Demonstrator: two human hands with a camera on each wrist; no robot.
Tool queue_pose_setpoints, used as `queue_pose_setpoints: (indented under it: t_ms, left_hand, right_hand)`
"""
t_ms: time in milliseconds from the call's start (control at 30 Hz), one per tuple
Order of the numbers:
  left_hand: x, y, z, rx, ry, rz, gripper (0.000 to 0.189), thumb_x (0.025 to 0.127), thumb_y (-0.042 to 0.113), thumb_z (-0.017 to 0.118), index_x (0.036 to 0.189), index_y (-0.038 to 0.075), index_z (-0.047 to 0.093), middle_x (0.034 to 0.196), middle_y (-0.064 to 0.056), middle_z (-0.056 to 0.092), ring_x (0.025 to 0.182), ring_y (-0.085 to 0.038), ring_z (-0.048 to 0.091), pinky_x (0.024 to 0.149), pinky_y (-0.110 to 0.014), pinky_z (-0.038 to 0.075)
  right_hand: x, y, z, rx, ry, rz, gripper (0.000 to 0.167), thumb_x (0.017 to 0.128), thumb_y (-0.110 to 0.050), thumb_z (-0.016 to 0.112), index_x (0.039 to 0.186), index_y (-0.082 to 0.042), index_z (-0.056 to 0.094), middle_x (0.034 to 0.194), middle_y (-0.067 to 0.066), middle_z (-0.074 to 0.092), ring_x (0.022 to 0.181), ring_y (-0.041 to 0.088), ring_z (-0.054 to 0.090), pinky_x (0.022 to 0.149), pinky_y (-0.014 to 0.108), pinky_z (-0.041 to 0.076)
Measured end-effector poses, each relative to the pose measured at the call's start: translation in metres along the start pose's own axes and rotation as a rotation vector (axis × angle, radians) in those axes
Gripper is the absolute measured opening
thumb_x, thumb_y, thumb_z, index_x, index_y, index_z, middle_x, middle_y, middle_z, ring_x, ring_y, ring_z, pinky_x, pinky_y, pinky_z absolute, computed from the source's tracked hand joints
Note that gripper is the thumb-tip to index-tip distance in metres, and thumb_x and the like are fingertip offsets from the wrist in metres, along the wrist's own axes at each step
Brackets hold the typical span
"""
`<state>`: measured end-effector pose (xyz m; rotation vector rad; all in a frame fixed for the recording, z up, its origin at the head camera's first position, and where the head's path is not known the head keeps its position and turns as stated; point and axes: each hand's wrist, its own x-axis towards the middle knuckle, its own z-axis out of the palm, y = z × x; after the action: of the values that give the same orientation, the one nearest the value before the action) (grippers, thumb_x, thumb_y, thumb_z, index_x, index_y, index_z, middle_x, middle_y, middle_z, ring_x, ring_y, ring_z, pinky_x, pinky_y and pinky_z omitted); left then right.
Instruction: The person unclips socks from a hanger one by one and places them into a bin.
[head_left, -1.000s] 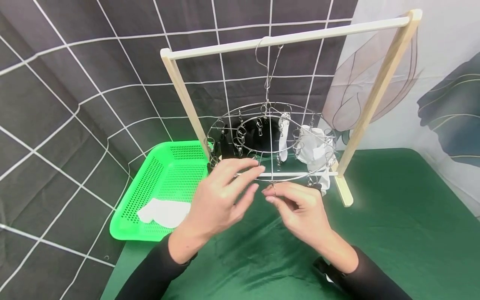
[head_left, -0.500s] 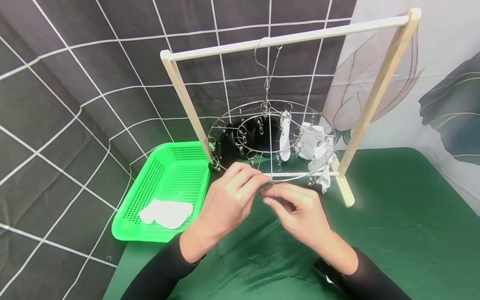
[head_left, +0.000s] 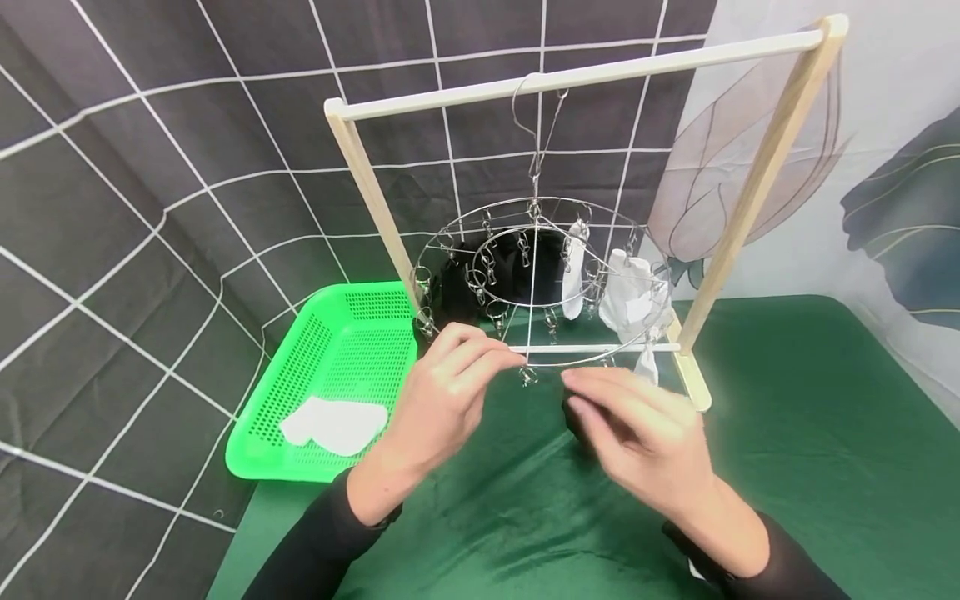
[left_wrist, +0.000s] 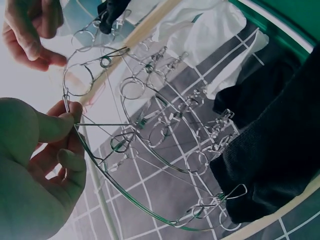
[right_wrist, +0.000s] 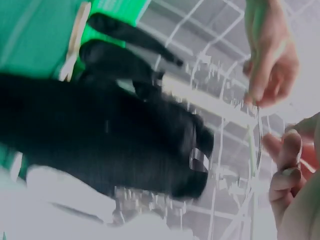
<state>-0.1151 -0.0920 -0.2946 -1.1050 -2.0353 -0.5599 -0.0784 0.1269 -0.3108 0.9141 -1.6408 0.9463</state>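
Note:
A round wire clip hanger (head_left: 532, 292) hangs from a wooden stand (head_left: 585, 77). My left hand (head_left: 442, 392) pinches the near side of its outer ring, with thumb and fingertips on the wire in the left wrist view. Just right of those fingertips dangles a bare metal clip (head_left: 528, 377). My right hand (head_left: 645, 433) is apart from the ring, fingers loosely bent around nothing. Behind it shows part of a black sock (head_left: 573, 421). Other black socks (head_left: 540, 271) and white socks (head_left: 633, 292) hang from the far and right clips.
At the left, a green plastic basket (head_left: 262, 392) holds a white sock (head_left: 337, 425). A green cloth (head_left: 780, 467) covers the table. Behind the stand is a dark curtain (head_left: 285, 125) with white grid lines. The stand's right foot (head_left: 693, 379) rests on the cloth.
My right hand has let go of the near clip and moved right. My left hand has come to the ring and grips it. The hanger has turned slightly.

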Motion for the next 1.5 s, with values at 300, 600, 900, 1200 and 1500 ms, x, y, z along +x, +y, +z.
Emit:
queue_pose_setpoints:
  t_ms: [300, 600, 900, 1200, 1500]
  left_hand:
    - [-0.003, -0.010, -0.006, -0.057, 0.053, -0.022, 0.027, 0.089, -0.006, 0.055, 0.098, 0.013, 0.073, 0.093, 0.002, 0.071, 0.091, -0.023, 0.051, 0.084, -0.031, 0.043]
    - [-0.006, -0.013, -0.008, -0.082, 0.058, -0.064, 0.022, 0.089, -0.002, 0.059, 0.097, 0.013, 0.073, 0.092, 0.003, 0.072, 0.089, -0.021, 0.052, 0.084, -0.029, 0.042]
    - [-0.003, -0.004, -0.010, -0.083, 0.202, 0.011, 0.021, 0.082, -0.001, 0.061, 0.102, 0.003, 0.068, 0.099, -0.006, 0.069, 0.092, -0.023, 0.059, 0.086, -0.032, 0.047]
    - [-0.042, 0.027, 0.034, -0.351, -0.032, -0.026, 0.014, 0.088, 0.028, 0.061, 0.091, 0.016, 0.066, 0.085, 0.009, 0.065, 0.080, -0.001, 0.060, 0.076, -0.013, 0.048]
    - [-0.076, 0.013, 0.082, -0.527, -0.324, -0.659, 0.067, 0.082, 0.058, 0.065, 0.135, 0.023, 0.042, 0.128, 0.005, 0.047, 0.095, -0.011, 0.055, 0.068, -0.025, 0.050]
  right_hand:
    - [0.001, 0.027, -0.012, -0.201, 0.065, -0.003, 0.021, 0.085, -0.004, 0.056, 0.089, -0.003, 0.076, 0.086, 0.008, 0.073, 0.067, 0.021, 0.065, 0.051, 0.027, 0.041]
    - [-0.006, 0.034, -0.007, -0.177, 0.090, 0.003, 0.024, 0.082, 0.003, 0.054, 0.083, -0.004, 0.077, 0.078, 0.006, 0.070, 0.064, 0.018, 0.062, 0.051, 0.024, 0.043]
    - [-0.004, 0.031, -0.003, -0.171, 0.110, -0.007, 0.026, 0.081, 0.004, 0.052, 0.084, -0.004, 0.077, 0.079, 0.007, 0.070, 0.065, 0.019, 0.062, 0.060, 0.023, 0.045]
    - [-0.010, 0.034, 0.002, -0.182, 0.128, -0.010, 0.023, 0.081, 0.003, 0.057, 0.086, -0.007, 0.077, 0.080, 0.005, 0.071, 0.065, 0.016, 0.062, 0.063, 0.022, 0.046]
    - [-0.011, 0.030, 0.005, -0.167, 0.110, -0.014, 0.022, 0.081, 0.003, 0.058, 0.089, -0.006, 0.077, 0.081, 0.005, 0.071, 0.066, 0.017, 0.062, 0.066, 0.021, 0.047]
